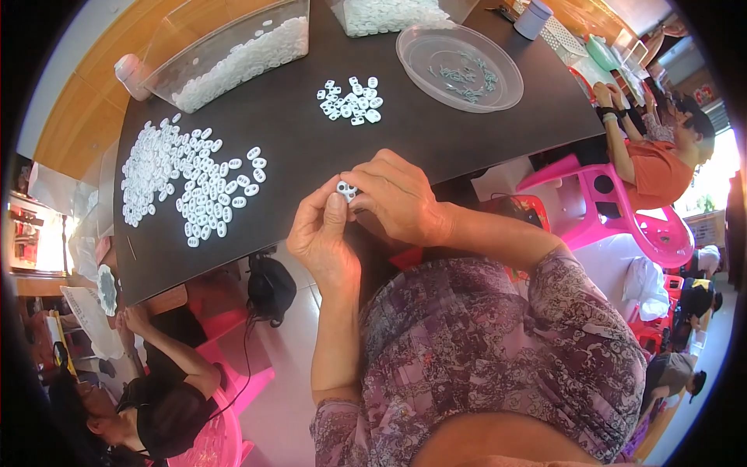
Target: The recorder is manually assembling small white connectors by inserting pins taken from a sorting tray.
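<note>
Just off the near edge of the dark table, in front of my body, a small white plastic piece with dark holes [348,189] sits between my fingertips. My left hand [323,233] pinches it from the left, the thumb pointing up. My right hand [405,198] closes on it from the other side, its curled fingers hiding part of it. Beyond my hands lies a small cluster of white pieces with dark holes [350,101]. A larger heap of white oval pieces with holes [210,183] spreads over the table's left part.
Clear bins [257,66] of white pieces stand at the back. A shallow round clear tray [510,89] holds thin grey-green bits. A lidded cup [532,19] is at the far right. People sit left and right of the table, near pink plastic chairs [607,206].
</note>
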The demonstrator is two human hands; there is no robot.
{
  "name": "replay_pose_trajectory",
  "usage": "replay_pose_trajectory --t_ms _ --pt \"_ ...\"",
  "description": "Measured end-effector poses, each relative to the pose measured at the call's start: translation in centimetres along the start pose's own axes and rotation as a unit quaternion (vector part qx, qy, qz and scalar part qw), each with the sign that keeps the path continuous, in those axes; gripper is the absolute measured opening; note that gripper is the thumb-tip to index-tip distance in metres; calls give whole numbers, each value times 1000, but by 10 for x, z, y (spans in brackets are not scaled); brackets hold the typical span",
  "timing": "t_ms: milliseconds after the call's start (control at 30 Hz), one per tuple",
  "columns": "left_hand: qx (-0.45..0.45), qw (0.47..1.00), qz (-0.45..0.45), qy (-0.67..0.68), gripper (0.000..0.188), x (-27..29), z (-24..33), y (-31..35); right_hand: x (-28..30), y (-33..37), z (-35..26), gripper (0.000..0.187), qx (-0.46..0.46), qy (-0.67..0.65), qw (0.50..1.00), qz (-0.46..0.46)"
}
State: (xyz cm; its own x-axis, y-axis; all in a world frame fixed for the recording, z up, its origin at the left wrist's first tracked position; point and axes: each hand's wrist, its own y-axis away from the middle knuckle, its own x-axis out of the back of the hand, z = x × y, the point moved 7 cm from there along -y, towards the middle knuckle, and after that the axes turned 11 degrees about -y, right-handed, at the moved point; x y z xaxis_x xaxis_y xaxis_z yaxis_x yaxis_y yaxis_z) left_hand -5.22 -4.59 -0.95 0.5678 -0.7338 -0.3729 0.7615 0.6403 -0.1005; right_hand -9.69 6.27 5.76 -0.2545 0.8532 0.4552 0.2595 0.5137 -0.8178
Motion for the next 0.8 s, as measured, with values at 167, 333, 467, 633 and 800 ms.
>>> replay_pose_trajectory --t_ms 167,333,467,633,800 --pt "-25 1000 -6 -4 18 -1 2 3 -3 2 0 40 -22 -10 1000 0" --pt "-44 998 1 43 19 -7 -1 8 -4 3 -2 38 -24 -20 999 33" --pt "-72 997 1 43 18 -8 1 9 -6 3 -4 37 -16 -28 999 41" --pt "-74 996 26 45 17 -6 7 7 -8 0 1 34 -71 -77 994 36" --pt "-55 997 30 45 16 -4 15 10 -7 -2 -2 34 -79 -83 993 34"
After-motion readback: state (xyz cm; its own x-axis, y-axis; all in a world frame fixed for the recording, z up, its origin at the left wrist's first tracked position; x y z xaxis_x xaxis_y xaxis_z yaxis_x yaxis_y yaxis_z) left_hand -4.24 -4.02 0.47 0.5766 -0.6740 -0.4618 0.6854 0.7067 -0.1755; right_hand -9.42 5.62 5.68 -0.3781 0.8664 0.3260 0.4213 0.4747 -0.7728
